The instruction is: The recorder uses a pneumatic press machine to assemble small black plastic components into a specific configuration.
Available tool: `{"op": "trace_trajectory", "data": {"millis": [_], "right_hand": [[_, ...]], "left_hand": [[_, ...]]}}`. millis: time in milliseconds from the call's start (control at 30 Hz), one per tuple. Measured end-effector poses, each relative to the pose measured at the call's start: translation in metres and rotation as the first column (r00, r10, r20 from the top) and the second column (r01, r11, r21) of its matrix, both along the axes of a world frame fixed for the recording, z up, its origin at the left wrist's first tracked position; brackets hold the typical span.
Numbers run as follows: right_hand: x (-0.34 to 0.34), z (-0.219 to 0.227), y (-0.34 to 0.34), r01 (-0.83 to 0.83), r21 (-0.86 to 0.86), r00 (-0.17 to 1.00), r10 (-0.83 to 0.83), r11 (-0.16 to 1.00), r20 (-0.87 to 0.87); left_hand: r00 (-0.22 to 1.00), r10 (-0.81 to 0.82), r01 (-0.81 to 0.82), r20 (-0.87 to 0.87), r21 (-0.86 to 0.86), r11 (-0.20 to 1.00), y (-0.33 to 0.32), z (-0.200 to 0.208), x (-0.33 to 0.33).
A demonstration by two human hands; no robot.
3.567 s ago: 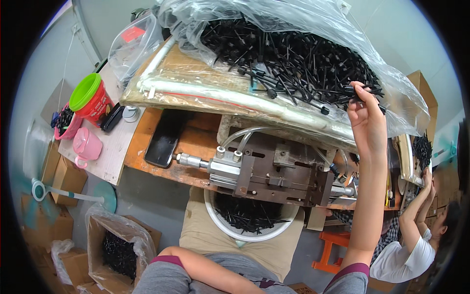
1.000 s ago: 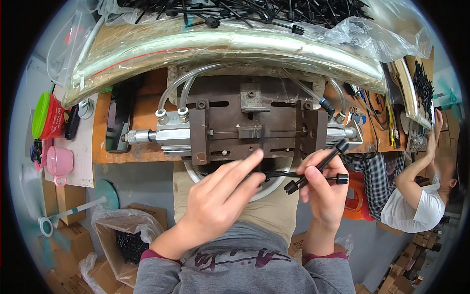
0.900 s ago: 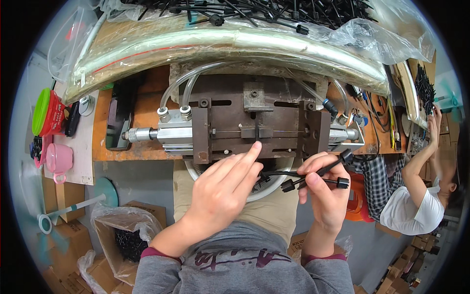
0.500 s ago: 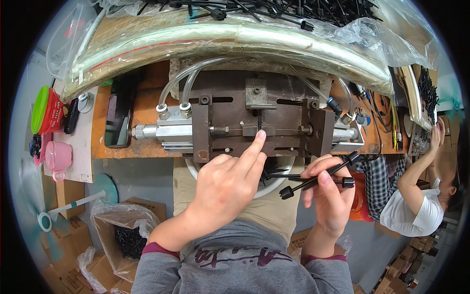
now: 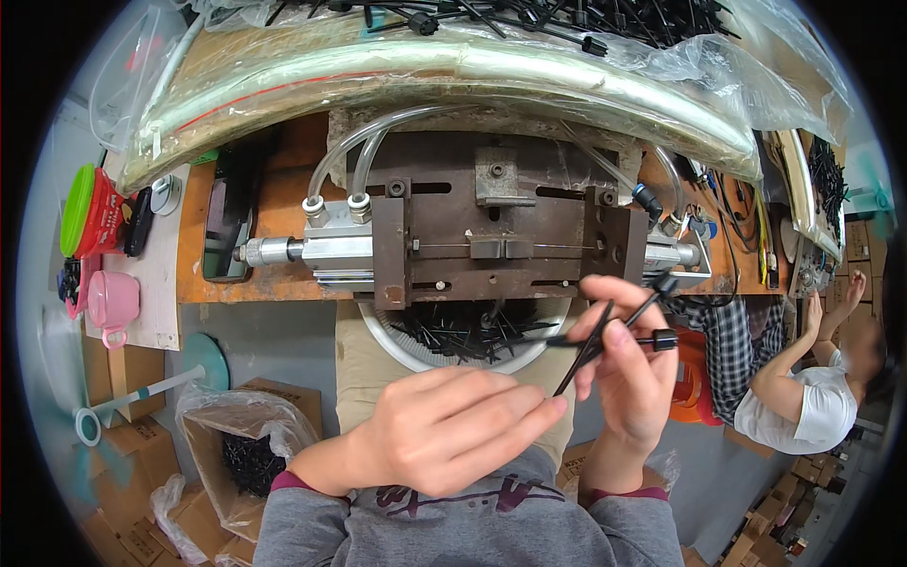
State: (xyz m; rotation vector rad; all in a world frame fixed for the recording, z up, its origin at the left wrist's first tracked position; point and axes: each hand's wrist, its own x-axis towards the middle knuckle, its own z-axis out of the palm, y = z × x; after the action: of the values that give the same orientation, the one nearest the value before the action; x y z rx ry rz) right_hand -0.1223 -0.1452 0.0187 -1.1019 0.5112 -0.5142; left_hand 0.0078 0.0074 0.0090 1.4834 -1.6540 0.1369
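Note:
My right hand (image 5: 635, 387) is closed around several thin black plastic rods (image 5: 652, 298) with knobbed ends, which fan out from between its thumb and fingers. Just to the left, my left hand (image 5: 444, 425) pinches the lower end of one black rod (image 5: 581, 364) from that bunch; its tip is hidden by the fingers. Beyond both hands a brown metal fixture (image 5: 449, 203) sits on the bench, with two small dark blocks (image 5: 502, 249) at its middle and nothing standing between them. Below the fixture, a white basin (image 5: 380, 331) holds many black rods.
Silver air cylinders (image 5: 342, 255) with clear hoses flank the fixture. A plastic-covered tray rim (image 5: 453, 66) with more black rods crosses the back. At left stand a phone (image 5: 230, 217), pink cup (image 5: 113, 296) and fan (image 5: 87, 425). A co-worker (image 5: 803, 397) sits at right.
My left hand has drawn back from the fixture's middle toward my right hand and now grips a rod end. The rod in the fixture is gone, and the basin shows more fully.

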Motion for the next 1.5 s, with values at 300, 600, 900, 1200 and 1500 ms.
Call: {"op": "trace_trajectory", "data": {"millis": [300, 600, 900, 1200, 1500], "right_hand": [[-0.011, -0.007, -0.004, 0.224, -0.382, 0.975, -0.200, 0.897, 0.101], [-0.009, -0.004, 0.001, 0.163, -0.493, 0.985, -0.172, 0.855, 0.027], [-0.007, -0.021, -0.002, 0.160, -0.962, 0.917, -0.394, 0.222, 0.061], [0.037, -0.019, -0.007, 0.150, -0.940, 0.981, -0.070, -0.306, 0.179], [0.018, -0.023, -0.014, 0.187, -0.971, 0.930, -0.291, -0.146, 0.223]], "left_hand": [[0.899, 0.386, -0.410, 0.207, 0.088, 0.908, -0.022, -0.036, -0.001], [0.890, 0.391, -0.442, 0.234, 0.238, 0.865, -0.026, -0.034, -0.004], [0.931, 0.185, -0.195, -0.315, -0.001, 0.981, -0.019, -0.035, 0.013], [0.882, 0.024, 0.006, -0.470, 0.062, 0.998, -0.009, 0.003, 0.014], [0.949, 0.310, -0.314, 0.053, 0.144, 0.939, -0.016, -0.034, 0.008]]}}
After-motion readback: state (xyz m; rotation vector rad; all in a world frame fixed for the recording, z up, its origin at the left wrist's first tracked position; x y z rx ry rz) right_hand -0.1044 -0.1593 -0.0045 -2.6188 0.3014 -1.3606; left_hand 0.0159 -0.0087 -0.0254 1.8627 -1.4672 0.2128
